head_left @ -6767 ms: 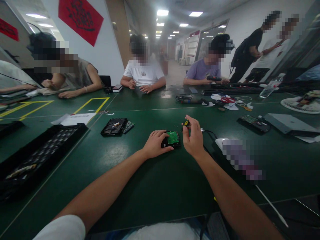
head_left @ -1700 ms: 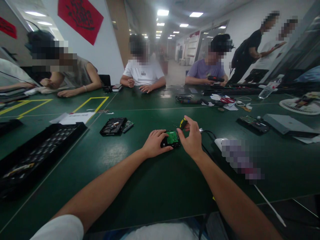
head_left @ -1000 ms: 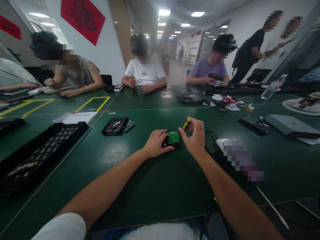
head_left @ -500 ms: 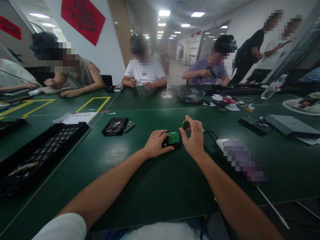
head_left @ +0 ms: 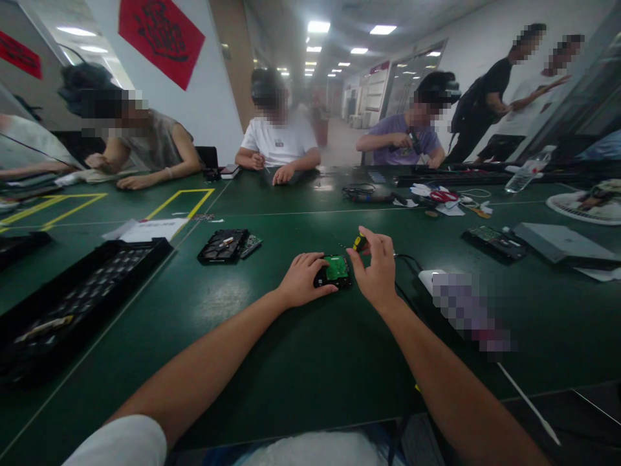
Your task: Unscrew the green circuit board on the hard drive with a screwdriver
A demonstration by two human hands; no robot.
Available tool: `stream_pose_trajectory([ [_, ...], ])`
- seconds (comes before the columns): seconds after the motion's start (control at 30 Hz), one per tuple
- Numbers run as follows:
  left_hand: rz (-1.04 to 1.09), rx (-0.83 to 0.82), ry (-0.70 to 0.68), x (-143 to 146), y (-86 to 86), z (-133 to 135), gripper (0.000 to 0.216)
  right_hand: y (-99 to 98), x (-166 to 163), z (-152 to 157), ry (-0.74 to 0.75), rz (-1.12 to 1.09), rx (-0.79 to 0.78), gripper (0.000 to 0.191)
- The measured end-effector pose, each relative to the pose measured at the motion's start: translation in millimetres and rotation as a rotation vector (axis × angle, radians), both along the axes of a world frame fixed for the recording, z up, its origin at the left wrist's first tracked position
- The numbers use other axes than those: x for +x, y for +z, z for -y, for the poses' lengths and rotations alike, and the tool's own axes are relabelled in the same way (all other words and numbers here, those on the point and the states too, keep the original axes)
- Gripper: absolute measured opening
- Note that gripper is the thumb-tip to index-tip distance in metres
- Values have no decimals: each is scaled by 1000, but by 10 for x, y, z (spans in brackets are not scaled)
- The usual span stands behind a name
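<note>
A hard drive (head_left: 336, 271) with a green circuit board facing up lies flat on the green table in front of me. My left hand (head_left: 305, 278) grips its left side, the thumb along the near edge and the fingers over the far edge. Just right of the drive, my right hand (head_left: 376, 265) pinches a short screwdriver (head_left: 359, 243) by its yellow and black handle. The screwdriver is tilted, its thin shaft pointing left above the drive's far right corner; whether the tip touches anything is too small to tell.
An opened black casing (head_left: 223, 246) and a small circuit board (head_left: 251, 246) lie to the left, beyond a long black tray (head_left: 82, 304). On the right are a phone (head_left: 456, 304) with a cable, another drive (head_left: 495, 242) and a grey box (head_left: 567, 244). Several people sit across the table.
The screwdriver's handle has turned in my right fingers, showing more yellow. My left hand and the drive stay in place. Across the table, a person's hand has lowered to the tabletop.
</note>
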State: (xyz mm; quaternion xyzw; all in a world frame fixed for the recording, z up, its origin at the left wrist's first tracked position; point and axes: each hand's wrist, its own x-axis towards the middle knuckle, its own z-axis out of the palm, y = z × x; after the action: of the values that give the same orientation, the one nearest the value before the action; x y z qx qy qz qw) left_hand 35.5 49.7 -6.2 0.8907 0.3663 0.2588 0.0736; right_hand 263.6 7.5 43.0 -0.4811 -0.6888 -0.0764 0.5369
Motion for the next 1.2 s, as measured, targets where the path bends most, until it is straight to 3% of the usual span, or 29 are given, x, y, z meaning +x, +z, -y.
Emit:
stream_pose_trajectory([
  [0.23,-1,10,-4,-4,6,5,68,0,-39,15,64,14,8,56],
  [0.47,-7,18,-2,1,11,3,69,-2,-11,2,-19,-10,21,52],
  [0.73,6,7,-2,-2,5,3,68,-14,-31,1,110,13,-9,61],
  [1.2,7,-8,-3,-1,17,10,67,-20,13,-28,68,-15,-7,54],
])
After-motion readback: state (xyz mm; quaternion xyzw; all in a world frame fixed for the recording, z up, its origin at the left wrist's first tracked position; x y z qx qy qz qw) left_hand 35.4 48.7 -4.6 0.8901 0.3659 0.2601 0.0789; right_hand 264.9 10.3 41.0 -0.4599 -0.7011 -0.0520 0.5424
